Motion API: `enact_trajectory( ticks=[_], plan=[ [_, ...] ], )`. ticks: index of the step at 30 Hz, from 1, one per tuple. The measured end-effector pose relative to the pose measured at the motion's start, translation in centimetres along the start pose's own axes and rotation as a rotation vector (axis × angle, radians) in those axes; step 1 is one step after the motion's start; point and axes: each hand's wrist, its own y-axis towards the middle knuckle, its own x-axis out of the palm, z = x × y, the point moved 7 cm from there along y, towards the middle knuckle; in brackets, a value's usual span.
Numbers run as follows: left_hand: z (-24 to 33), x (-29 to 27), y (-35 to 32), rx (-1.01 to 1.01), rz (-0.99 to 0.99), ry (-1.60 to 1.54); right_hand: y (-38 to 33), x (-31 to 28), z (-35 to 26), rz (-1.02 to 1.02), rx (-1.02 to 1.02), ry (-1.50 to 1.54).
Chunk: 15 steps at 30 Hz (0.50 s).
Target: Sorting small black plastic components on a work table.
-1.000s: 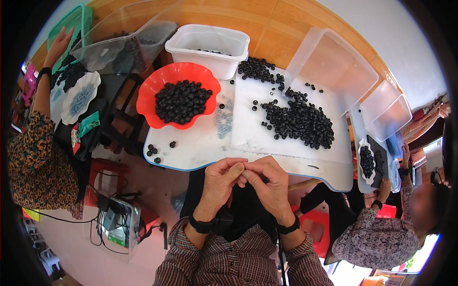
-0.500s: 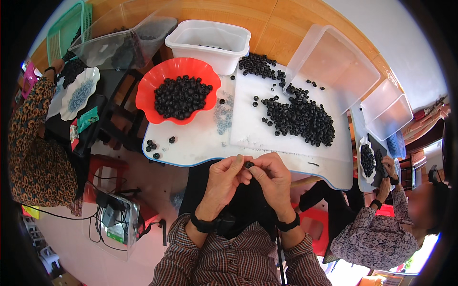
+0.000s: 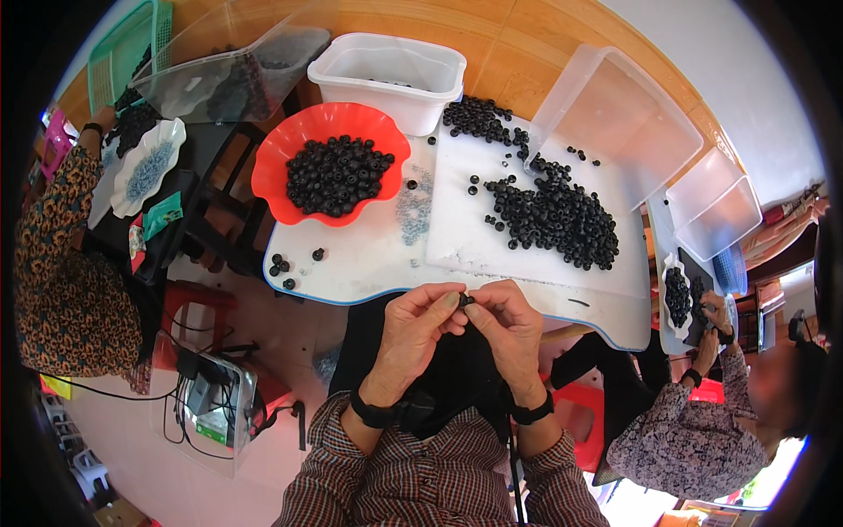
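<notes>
Just in front of the table's near edge, my left hand [image 3: 413, 332] and my right hand [image 3: 507, 332] meet fingertip to fingertip. Pinched between their thumbs and forefingers is one small round black part [image 3: 466, 300], mostly covered by the fingers. Beyond them, on the white board, lies a heap of similar black parts [image 3: 562, 215], some with a hole showing. A red scalloped bowl [image 3: 272, 180] to the left holds many more. Small clear bluish pieces [image 3: 413, 220] are scattered between bowl and board.
A few loose black parts [image 3: 279, 263] sit at the table's left corner. Behind stand a white tub [image 3: 386, 92] and a tilted clear bin [image 3: 615, 123]. One co-worker's sleeve [image 3: 61, 211] is at the left; another person's hands [image 3: 711, 329] work at the right, beside a white dish [image 3: 678, 299].
My hands stay together at nearly the same place. The black part has shifted slightly right between the fingertips, and the thumbs have changed position a little.
</notes>
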Motion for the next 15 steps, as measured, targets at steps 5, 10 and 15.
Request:
enact_trajectory(
  ticks=[5, 10, 15],
  plan=[
    [0.07, -0.13, 0.00, -0.010, 0.028, 0.017, -0.05, 0.11, -0.25, 0.002, -0.014, -0.063],
    [0.31, -0.11, -0.09, 0.014, 0.050, 0.065, -0.24, 0.43, -0.45, 0.014, -0.023, -0.090],
    [0.25, -0.17, -0.08, 0.029, 0.049, 0.084, -0.28, 0.17, -0.04, 0.029, -0.013, -0.085]
  ],
)
